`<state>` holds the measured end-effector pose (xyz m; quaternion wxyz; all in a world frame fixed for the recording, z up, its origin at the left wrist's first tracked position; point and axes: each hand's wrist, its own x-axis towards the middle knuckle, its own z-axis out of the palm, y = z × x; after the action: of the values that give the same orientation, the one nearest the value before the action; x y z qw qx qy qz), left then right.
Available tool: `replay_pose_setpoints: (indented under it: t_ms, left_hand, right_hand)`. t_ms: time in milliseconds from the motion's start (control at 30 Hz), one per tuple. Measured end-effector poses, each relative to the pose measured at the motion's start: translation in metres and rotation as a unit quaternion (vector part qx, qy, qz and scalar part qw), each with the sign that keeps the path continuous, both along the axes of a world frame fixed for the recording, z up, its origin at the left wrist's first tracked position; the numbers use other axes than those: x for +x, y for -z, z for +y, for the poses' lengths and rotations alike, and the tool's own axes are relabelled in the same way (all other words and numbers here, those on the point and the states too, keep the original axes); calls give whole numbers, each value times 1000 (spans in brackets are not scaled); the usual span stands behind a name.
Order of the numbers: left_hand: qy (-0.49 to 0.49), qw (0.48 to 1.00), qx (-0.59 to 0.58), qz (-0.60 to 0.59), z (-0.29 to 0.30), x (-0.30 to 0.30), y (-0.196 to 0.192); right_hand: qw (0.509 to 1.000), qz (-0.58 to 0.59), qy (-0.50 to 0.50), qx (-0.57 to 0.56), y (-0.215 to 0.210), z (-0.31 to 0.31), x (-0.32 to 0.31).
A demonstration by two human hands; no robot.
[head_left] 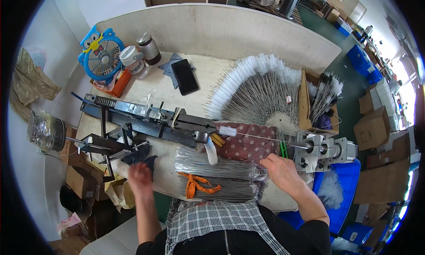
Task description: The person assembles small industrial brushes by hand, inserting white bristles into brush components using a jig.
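Note:
My left hand (141,179), smeared by motion, is at the bench's near left edge, beside a dark cloth (144,158) and below a black metal frame with a lever (108,144). My right hand (281,171) is bent with its fingertips together, near the right ends of a bundle of thin metal wires (208,163); whatever is in the fingers is hidden. Beyond it, a white bristle brush (227,131) on a thin wire stem stretches between a long black rail mechanism (155,117) and a metal spindle (305,146). A polka-dot cloth (243,144) lies beneath the stem.
Finished white brushes (252,86) fan out at the back right, next to a cardboard box (306,100) of more brushes. An orange tie (192,186) lies across the nearer wires. A phone (185,77), bottles (149,49) and a blue fan (104,58) stand at the back. A blue bin (349,179) is right.

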<state>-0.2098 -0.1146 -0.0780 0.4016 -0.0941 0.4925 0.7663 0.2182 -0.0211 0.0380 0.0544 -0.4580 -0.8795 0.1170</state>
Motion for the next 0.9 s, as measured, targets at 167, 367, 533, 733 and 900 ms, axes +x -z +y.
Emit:
replay_pose_setpoints:
  t_ms: [167,367,533,733,900]
  left_hand:
    - [281,954,101,-32,48,117,-51]
    - [464,880,-106,-7,97,208,-103]
    - [392,826,121,-386,89,135,-177]
    - [695,717,18,-45,67,147,-134]
    - [611,573,239,491,122,246,-129]
  right_hand:
    - [998,-30,26,-44,5,-1,-6]
    - [999,-7,53,-7,5,1,-3]
    - [995,-98,19,-8,-48,6,9]
    - [977,87,150,125,-89,47,40]
    - [962,234,134,52,-57,76,20]
